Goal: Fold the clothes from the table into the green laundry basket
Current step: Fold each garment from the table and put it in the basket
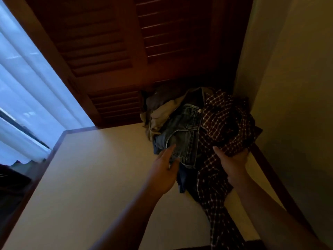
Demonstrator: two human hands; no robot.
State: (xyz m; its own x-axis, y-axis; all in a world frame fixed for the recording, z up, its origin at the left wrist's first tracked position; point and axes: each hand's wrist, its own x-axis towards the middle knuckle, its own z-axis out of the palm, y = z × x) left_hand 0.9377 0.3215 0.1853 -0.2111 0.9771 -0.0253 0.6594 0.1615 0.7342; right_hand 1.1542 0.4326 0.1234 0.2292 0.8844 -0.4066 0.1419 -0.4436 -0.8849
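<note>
Jeans sit pinched between left fingers; right fingers clutch the plaid shirt just beside them.

The fingertips of the right hand curl into a fold of the dark red plaid cotton shirt and are buried there. Those of the left hand slip behind the hem of the faded blue denim jeans, so its grip cannot be judged. The bottom edge cuts off both forearms, the shirt's trailing end and the near side of the cream wood-edged table. At the pile's back, a dark crumpled garment is too dim to identify.
</note>
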